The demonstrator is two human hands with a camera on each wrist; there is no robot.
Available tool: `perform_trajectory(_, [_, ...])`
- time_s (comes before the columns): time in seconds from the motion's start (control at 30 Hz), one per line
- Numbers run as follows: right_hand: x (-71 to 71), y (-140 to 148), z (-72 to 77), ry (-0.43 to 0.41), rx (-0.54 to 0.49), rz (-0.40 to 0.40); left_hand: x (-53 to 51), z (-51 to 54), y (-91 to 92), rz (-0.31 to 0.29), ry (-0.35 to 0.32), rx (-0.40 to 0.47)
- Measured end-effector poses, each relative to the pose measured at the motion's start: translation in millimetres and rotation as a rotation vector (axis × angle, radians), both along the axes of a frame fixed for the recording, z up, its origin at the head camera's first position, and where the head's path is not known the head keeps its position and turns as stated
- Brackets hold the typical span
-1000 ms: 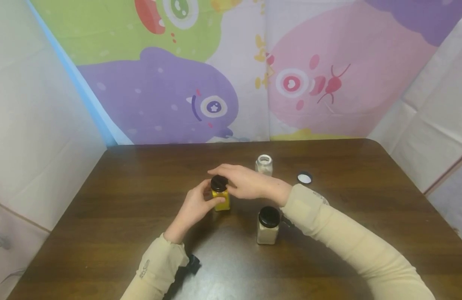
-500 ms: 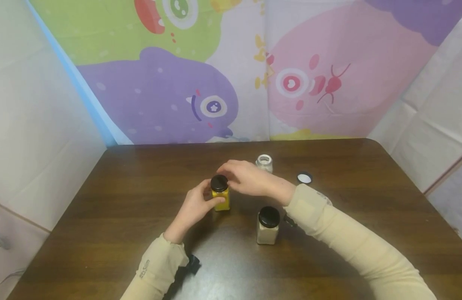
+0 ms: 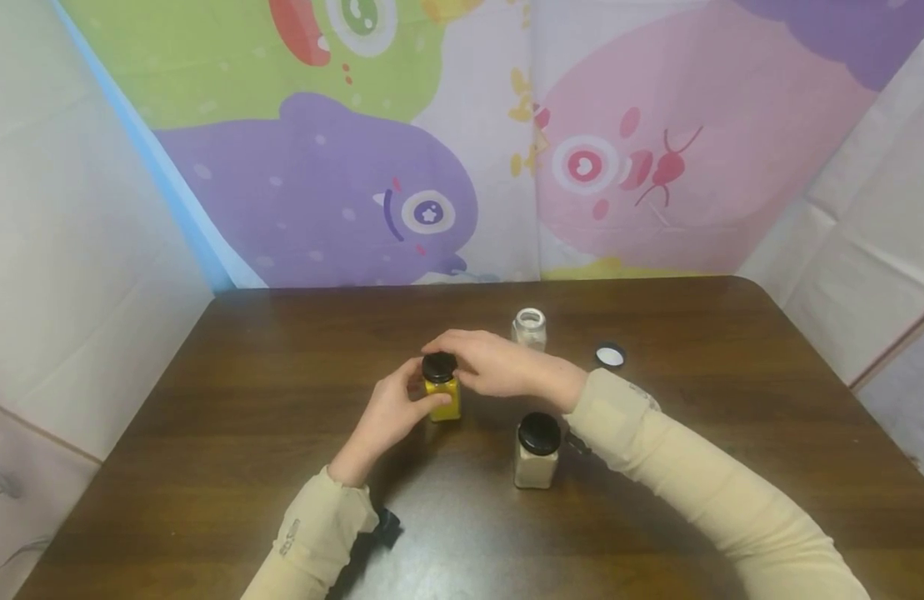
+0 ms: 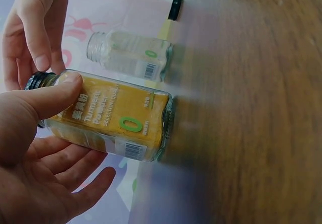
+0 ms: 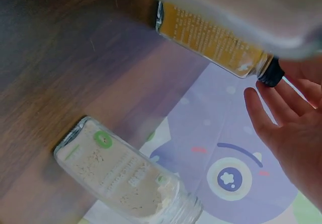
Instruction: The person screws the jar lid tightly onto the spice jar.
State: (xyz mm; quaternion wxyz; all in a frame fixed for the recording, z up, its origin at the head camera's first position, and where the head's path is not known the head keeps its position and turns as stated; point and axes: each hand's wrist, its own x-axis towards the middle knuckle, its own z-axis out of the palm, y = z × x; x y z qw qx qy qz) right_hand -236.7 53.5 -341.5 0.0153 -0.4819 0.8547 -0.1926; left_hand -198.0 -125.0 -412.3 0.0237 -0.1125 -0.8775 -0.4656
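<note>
**Three jars, one bare neck, and both hands busy with the turmeric**

So the left hand (image 3: pixel 387 412) has a proper hold on the turmeric jar (image 3: pixel 445 405), thumb across the front and fingers round the other side. The right hand (image 3: pixel 499 364) comes over the top, thumb on one side of the black lid (image 3: pixel 438 367) and fingertips on the other. Looks like a pinch to me, though I can't tell how firm. The jar is upright and, as far as I can see, standing on the wooden table (image 3: pixel 282 350).

Further out, an uncapped jar (image 3: pixel 530 329) of pale powder stands just beyond the right hand, and a loose lid (image 3: pixel 609 356) lies to its right, white inside facing up. Nearer the person there's a capped jar (image 3: pixel 537 460) with something beige in it and no hand on it. Cartoon backdrop (image 3: pixel 319 200) behind everything.

Progress-wise: one jar has its lid off, the other two have theirs on. I'd call the turmeric one mid-job. Its lid sits on the neck, but whether it's loose or tight, or which way it's meant to turn, I honestly can't say. What's left, I reckon, is finishing with that lid; the loose one and its jar are apart for now.
</note>
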Motion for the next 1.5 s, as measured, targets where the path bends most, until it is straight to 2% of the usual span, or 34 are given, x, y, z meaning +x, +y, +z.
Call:
perform_trajectory(0.37, [-0.4,3.8,-0.7,0.033,-0.008,-0.053,0.0,0.8,1.2,0.011,-0.012,-0.009])
perform_trajectory(0.73, [-2.2,6.6,-1.7,0.050,-0.027,-0.091,0.0,0.6,0.6,0.015,0.005,-0.009])
perform_trajectory(0.8, [-2.1,6.0,-1.2,0.050,-0.021,-0.083,0.1,0.4,0.3,0.015,0.006,-0.012])
perform_trajectory(1.03, [-0.9,-0.2,-0.3,-0.012,-0.030,0.031,0.1,-0.6,0.5,0.007,0.010,-0.018])
perform_trajectory(1.17, [0.2,-2.0,-0.1,-0.027,-0.025,0.024,0.1,-0.6,1.1,0.007,0.006,-0.020])
perform_trajectory(1.5, [0.3,-3.1,0.6,0.023,-0.018,-0.003,0.5,-0.9,1.6,-0.003,0.010,-0.011])
